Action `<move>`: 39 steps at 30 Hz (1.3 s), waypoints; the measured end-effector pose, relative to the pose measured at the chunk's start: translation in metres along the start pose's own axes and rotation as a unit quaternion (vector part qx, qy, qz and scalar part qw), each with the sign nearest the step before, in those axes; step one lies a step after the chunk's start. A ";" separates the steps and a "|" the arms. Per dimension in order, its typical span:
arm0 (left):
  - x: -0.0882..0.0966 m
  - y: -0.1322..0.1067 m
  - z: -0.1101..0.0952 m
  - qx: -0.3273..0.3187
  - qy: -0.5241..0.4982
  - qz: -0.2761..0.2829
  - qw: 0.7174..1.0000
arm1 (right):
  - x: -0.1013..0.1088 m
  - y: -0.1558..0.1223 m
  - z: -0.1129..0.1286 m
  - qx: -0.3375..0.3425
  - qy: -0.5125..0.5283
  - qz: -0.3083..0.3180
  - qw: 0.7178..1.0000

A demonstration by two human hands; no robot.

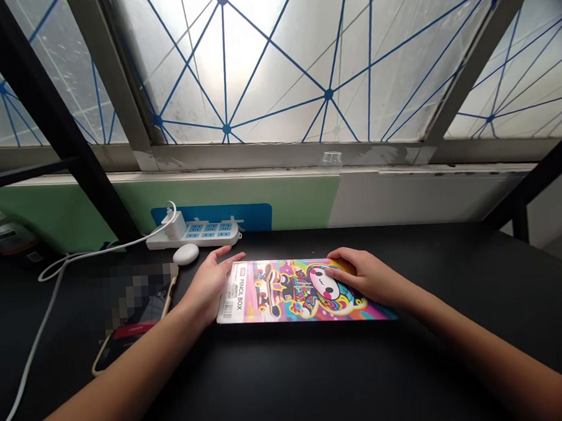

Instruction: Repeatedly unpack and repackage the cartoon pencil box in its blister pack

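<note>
A flat, colourful pencil box [290,292] lies lengthwise in front of me, its cartoon figure and the printed words "PENCIL BOX" facing up. At its left end, my left hand [207,285] holds the edge, with thumb and forefinger stretched towards the back corner and the other fingers hidden. My right hand [368,275] grips the right part, thumb over the top face and fingers at the far edge. What lies under the box cannot be seen.
On the black table [291,381], a phone [113,348] lies partly behind my left forearm. A white rounded case [186,254] sits by a power strip [211,234]. A white cable [41,339] runs down the left side, near a bottle [6,237]. Black frame bars [61,122] stand at both sides.
</note>
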State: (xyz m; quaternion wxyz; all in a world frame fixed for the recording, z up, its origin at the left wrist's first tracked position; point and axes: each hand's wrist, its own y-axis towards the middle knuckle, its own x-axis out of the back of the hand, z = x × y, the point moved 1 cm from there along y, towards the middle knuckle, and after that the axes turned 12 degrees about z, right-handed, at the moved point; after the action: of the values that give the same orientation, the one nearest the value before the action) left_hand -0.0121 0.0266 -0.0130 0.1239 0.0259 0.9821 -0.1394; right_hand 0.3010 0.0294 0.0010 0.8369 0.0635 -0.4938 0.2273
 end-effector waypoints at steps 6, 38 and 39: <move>0.001 0.002 -0.001 -0.040 -0.037 0.014 0.998 | 0.000 0.001 0.001 0.016 -0.049 -0.077 0.996; -0.007 -0.035 -0.031 -0.546 0.693 0.111 0.457 | -0.005 -0.046 0.048 0.086 -0.379 -0.176 0.905; -0.010 -0.037 -0.028 -0.521 0.718 0.115 0.447 | -0.008 -0.044 0.048 0.083 -0.392 -0.165 0.901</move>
State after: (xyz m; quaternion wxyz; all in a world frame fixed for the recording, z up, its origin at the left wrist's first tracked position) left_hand -0.0118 -0.0017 0.0252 -0.6202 0.1602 0.5974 0.4825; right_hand 0.2792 -0.0281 0.0238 0.5930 0.2976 -0.7436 0.0829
